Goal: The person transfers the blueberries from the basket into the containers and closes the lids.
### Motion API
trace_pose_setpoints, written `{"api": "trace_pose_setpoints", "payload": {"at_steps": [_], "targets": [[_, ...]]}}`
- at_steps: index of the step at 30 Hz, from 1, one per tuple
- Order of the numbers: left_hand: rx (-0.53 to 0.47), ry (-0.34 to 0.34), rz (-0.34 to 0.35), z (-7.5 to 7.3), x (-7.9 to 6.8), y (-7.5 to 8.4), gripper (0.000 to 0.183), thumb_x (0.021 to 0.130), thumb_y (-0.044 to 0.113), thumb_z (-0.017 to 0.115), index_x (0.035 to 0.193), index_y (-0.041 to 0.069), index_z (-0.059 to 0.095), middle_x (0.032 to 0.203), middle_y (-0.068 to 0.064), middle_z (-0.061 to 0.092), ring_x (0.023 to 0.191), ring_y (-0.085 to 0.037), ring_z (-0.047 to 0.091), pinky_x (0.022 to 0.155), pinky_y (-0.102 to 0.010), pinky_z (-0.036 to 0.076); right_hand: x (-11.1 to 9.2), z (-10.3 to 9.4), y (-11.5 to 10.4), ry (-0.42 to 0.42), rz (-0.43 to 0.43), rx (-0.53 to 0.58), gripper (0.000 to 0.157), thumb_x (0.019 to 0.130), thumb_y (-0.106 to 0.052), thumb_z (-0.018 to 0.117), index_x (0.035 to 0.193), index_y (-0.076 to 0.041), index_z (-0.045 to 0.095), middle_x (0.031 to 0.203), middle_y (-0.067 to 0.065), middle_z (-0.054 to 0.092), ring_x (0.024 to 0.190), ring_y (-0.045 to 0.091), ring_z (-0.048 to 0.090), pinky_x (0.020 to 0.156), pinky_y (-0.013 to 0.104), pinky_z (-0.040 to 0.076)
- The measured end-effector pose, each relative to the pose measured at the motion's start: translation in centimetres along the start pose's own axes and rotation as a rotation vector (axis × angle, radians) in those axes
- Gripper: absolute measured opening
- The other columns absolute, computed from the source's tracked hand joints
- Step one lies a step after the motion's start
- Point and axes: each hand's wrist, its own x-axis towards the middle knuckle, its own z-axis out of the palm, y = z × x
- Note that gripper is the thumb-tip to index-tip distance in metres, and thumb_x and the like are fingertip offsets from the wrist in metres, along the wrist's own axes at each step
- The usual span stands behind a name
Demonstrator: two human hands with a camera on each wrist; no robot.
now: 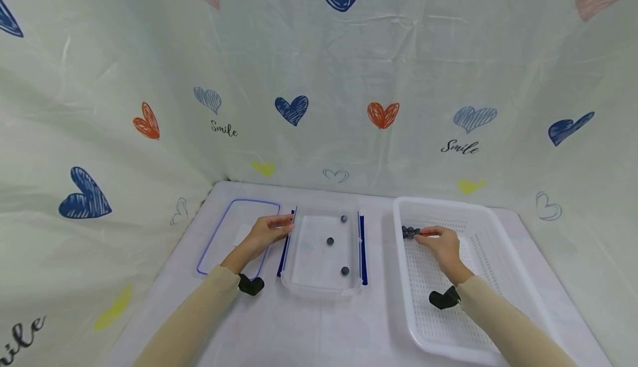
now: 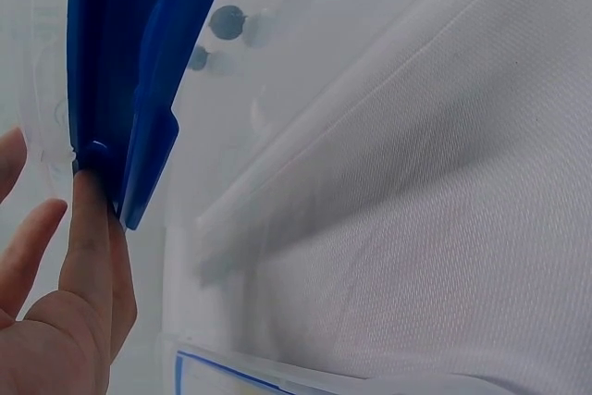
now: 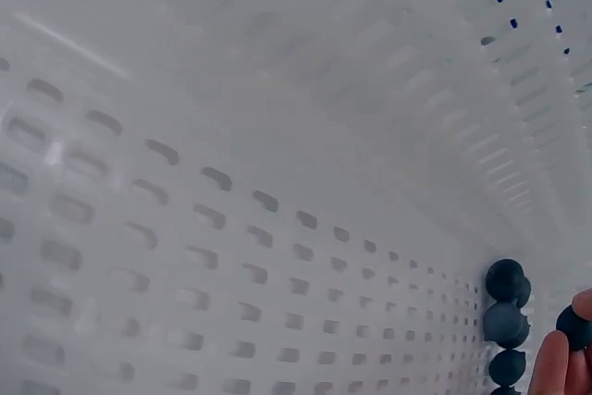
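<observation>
My right hand (image 1: 443, 248) reaches into a white perforated basket (image 1: 406, 289) and pinches a dark blueberry (image 3: 573, 328) between thumb and fingers. Several more blueberries (image 3: 504, 323) lie clustered beside it against the basket's left wall. At the centre, a clear plastic container (image 1: 311, 278) stands with its blue side latches (image 1: 363, 251) swung outward. Inside it sit three separate blueberries (image 1: 330, 241). Against the container's left side, my left hand (image 1: 264, 235) rests with straight fingers touching a blue latch (image 2: 116, 62); its thumb stands apart from the latch in the left wrist view.
A clear lid with a blue rim (image 1: 215, 235) lies flat left of the container, partly behind the left hand. White cloth (image 1: 299, 334) covers the table. Behind and at the sides hangs a pale curtain (image 1: 339, 62) printed with hearts.
</observation>
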Motion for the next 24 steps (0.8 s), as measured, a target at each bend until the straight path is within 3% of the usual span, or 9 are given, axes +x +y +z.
{"api": "trace_pose_setpoints", "payload": {"at_steps": [11, 16, 24], "targets": [[-0.007, -0.013, 0.005, 0.0, -0.1, 0.0, 0.051, 0.083, 0.023, 0.069, 0.129, 0.005, 0.053, 0.128, -0.015, 0.053, 0.108, -0.020, 0.056, 0.088, -0.028, 0.047, 0.2, -1.2, -1.2, 0.013, -0.021, 0.146, 0.027, 0.073, -0.007, 0.077, 0.093, 0.007, 0.066, 0.077, -0.003, 0.062, 0.062, -0.001, 0.058, 0.058, 0.016, 0.046], [-0.009, -0.006, -0.002, 0.0, 0.0, -0.1, 0.051, 0.082, 0.024, 0.071, 0.127, 0.007, 0.055, 0.126, -0.012, 0.054, 0.108, -0.019, 0.056, 0.087, -0.027, 0.048, 0.2, -1.5, -1.7, 0.006, -0.028, 0.212, 0.029, 0.073, -0.005, 0.076, 0.095, 0.009, 0.065, 0.076, -0.003, 0.063, 0.063, 0.000, 0.060, 0.060, 0.015, 0.047], [-0.013, -0.004, 0.002, -0.1, 0.1, -0.2, 0.045, 0.083, 0.018, 0.069, 0.126, 0.008, 0.057, 0.125, -0.011, 0.056, 0.109, -0.021, 0.056, 0.086, -0.028, 0.048, 0.1, -1.9, -2.8, -0.004, -0.022, 0.195, 0.034, 0.073, -0.012, 0.078, 0.098, 0.007, 0.065, 0.078, -0.003, 0.065, 0.068, 0.000, 0.059, 0.061, 0.015, 0.048]]}}
